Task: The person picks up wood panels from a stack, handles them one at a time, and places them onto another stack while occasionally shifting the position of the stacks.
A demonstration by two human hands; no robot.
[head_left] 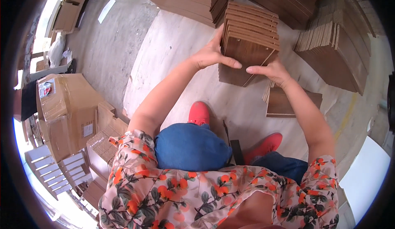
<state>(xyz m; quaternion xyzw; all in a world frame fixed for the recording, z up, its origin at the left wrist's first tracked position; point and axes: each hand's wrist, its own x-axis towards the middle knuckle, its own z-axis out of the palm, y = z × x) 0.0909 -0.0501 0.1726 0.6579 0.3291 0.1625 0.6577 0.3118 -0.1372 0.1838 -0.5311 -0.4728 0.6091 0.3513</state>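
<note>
A stack of dark brown wood-grain panels stands in front of me, its layered edges showing lighter brown. My left hand is closed around its left side, thumb across the front face. On the opposite side my right hand grips the stack, its thumb pointing inward near the left thumb. The fingers of both hands are mostly hidden behind the panels. Below my right wrist lies a smaller pile of brown panels. I cannot tell whether the held stack touches the floor.
Taller stacks of brown panels stand at the right and along the far side. Taped cardboard boxes and a slatted pallet are at the left. A white sheet lies at the lower right. My red shoes rest on the pale floor sheet.
</note>
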